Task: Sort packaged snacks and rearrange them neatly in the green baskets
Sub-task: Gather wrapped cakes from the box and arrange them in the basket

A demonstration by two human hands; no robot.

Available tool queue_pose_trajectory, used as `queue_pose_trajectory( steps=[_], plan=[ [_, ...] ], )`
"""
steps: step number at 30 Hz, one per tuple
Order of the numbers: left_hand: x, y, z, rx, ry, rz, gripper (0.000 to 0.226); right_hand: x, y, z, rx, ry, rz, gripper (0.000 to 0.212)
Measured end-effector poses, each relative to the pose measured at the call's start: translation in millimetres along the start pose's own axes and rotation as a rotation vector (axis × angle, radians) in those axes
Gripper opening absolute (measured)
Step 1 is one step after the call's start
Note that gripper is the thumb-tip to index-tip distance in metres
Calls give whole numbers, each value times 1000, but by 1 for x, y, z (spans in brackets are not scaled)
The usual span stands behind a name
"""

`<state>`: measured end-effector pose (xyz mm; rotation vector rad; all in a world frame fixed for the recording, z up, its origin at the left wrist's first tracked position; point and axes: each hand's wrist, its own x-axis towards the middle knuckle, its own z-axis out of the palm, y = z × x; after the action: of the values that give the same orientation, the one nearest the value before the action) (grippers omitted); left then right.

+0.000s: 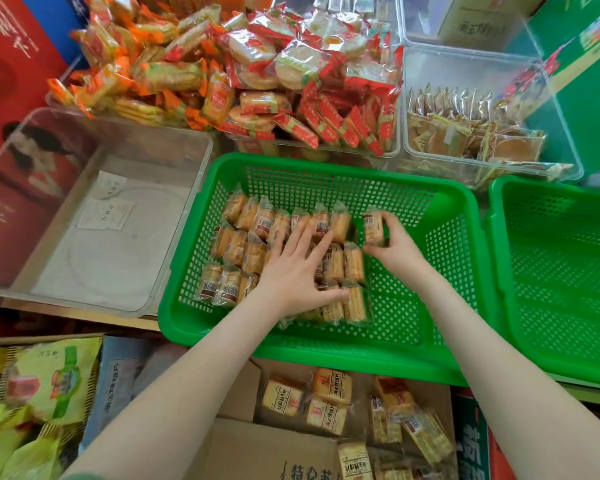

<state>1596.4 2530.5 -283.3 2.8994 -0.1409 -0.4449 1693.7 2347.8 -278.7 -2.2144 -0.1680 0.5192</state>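
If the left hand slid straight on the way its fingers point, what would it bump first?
Probably the back row's end packet, right by the left hand and its fingertips; beyond it, the green basket and its far wall. Depth is unclear.

Bright, even light; edges bend wide-angle, corners slightly blurred

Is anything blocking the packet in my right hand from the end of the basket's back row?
Nothing visible. The right hand holds the packet just right of the back row, over bare mesh of the green basket. The left hand rests flat on packets further left, clear of that spot.
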Motion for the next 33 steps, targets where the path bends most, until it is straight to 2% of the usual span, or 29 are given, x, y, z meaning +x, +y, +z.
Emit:
queue_pose_trajectory(
  steps=[1, 3, 5, 7, 9, 14, 16, 18, 19, 21, 23, 25, 27, 30, 33],
  plan=[
    [1, -1, 3, 1, -8, -4, 104, 4, 2, 7, 16, -73, 41, 73],
    [3, 0, 3, 3, -1, -5, 104, 7, 1, 19, 246, -194, 127, 84],
    [3, 1, 3, 5, 7, -8, 104, 7, 0, 25, 499, -234, 178, 94],
    [4, 0, 3, 0, 13, -8, 105, 5, -2, 26, 588, -255, 183, 95],
    [5, 0, 2, -14, 11, -4, 105, 0, -1, 26, 495, -266, 146, 95],
    [-6, 12, -7, -22, 58, -37, 94, -33, -7, 21, -145, -175, -40, 78],
    [-24, 23, -10, -132, 241, -51, 73, -59, -13, 11, -252, -167, -95, 72],
    [-54, 42, -7, -289, 522, 34, 46, -99, -12, -1, -291, -132, -111, 64],
    [-72, 53, 0, -354, 647, 93, 37, -122, -8, -6, -296, -71, -152, 60],
    [-109, 77, 20, -432, 741, 233, 29, -171, 4, -13, -302, 129, -267, 51],
    [-137, 95, 48, -434, 677, 374, 29, -216, 29, -9, -332, 285, -308, 47],
    [-152, 103, 83, -385, 531, 449, 34, -252, 63, 2, -370, 315, -252, 47],
    [-157, 105, 114, -322, 364, 448, 45, -283, 102, 19, -420, 275, -130, 52],
    [-150, 108, 139, -152, 74, 369, 78, -309, 152, 44, -496, 145, 65, 71],
    [-140, 101, 151, 74, -197, 290, 83, -310, 177, 59, -576, 22, 254, 70]
  ],
)
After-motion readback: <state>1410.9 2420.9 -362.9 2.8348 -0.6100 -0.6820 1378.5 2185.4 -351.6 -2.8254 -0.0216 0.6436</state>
